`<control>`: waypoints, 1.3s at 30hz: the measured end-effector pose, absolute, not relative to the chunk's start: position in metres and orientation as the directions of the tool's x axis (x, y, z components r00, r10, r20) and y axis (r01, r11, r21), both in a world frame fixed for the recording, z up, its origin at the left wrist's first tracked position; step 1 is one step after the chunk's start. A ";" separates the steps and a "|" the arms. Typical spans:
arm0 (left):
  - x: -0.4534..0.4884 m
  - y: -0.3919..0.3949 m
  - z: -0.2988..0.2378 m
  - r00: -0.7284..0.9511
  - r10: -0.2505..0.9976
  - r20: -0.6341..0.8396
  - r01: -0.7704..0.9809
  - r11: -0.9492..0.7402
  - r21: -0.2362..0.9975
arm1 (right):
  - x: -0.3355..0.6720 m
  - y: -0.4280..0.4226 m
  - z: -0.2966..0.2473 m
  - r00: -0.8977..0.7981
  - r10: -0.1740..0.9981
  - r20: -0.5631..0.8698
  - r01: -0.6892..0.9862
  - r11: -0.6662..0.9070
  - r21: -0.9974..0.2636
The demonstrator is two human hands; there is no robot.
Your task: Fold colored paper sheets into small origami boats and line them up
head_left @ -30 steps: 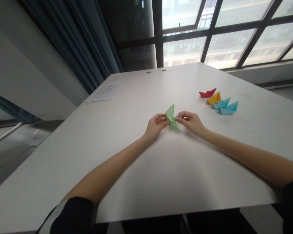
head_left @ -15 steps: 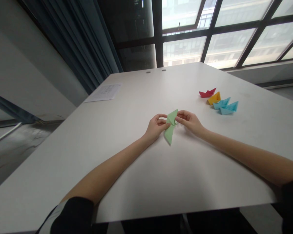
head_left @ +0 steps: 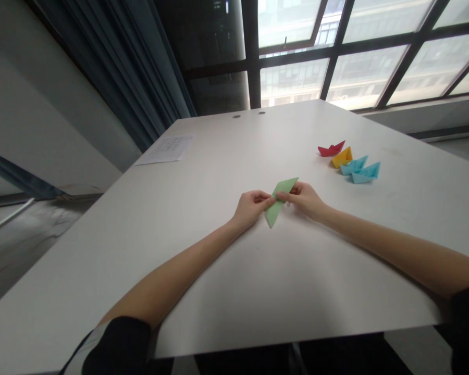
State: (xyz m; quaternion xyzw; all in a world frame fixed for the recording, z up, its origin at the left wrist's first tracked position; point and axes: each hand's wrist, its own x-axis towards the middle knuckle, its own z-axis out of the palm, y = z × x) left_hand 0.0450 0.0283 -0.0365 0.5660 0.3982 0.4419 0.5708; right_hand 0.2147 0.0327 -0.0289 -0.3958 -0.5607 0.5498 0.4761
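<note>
A folded piece of light green paper [head_left: 274,210], pointed at both ends, is held tilted just over the white table [head_left: 219,281]. On its left edge, near the middle, my left hand [head_left: 252,207] pinches it between thumb and curled fingers. From the other side my right hand [head_left: 305,200] grips it, with the thumb lying across the front and the fingers behind, partly hidden by the paper. Both thumbs nearly meet at the paper's middle.
Right of my hands stand folded paper boats: a red one [head_left: 331,149], a yellow one [head_left: 342,157] and two light blue ones [head_left: 366,173]. A printed sheet [head_left: 166,149] lies near the table's left edge. Windows [head_left: 293,80] rise behind the table.
The green paper's upper end has swung right and its halves now lie flatter in line. My right thumb has moved onto its middle; my left hand has shifted slightly.
</note>
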 end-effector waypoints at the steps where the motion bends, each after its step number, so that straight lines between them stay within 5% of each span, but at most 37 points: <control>1: 0.045 0.028 -0.036 0.301 0.952 0.057 -0.055 -0.042 0.998 | 0.214 0.032 -0.029 -0.243 0.966 0.087 -0.069 0.072 -0.995; 24: 0.042 0.025 -0.033 0.336 0.927 0.166 0.258 -0.260 0.930 | 0.214 0.035 -0.040 -0.139 0.982 0.128 -0.120 0.111 -0.987; 32: 0.042 0.024 -0.034 0.400 0.902 0.163 0.269 -0.285 0.920 | 0.218 0.039 -0.038 -0.042 0.986 0.161 -0.098 0.157 -0.983; 39: 0.044 0.028 -0.040 0.327 0.937 0.124 0.130 -0.174 0.976 | 0.222 0.043 -0.035 -0.130 0.980 0.151 -0.109 0.137 -0.984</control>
